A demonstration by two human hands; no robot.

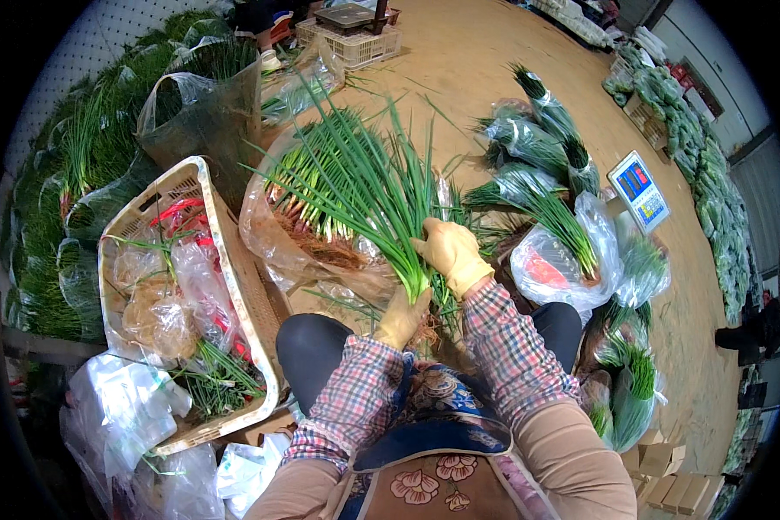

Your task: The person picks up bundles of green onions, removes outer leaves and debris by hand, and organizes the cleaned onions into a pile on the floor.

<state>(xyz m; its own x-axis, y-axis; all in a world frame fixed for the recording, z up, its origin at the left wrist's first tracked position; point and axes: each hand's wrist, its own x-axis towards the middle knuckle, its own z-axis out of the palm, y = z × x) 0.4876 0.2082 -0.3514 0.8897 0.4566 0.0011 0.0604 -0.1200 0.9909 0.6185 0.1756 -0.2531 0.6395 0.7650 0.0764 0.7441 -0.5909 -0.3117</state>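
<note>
Green onions [394, 227] leaned in a bunch from a gloved left hand [403, 318], its fingers closed around the lower stems.
The right hand [452, 253] touched the leaves, its grip unclear, beside an open plastic bag [258, 215] of more onions [316, 178].

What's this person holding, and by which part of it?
A bunch of green onions: the left hand holds it low, by the stem end. The right hand is beside the leaves higher up; whether it grips any is unclear.
</note>
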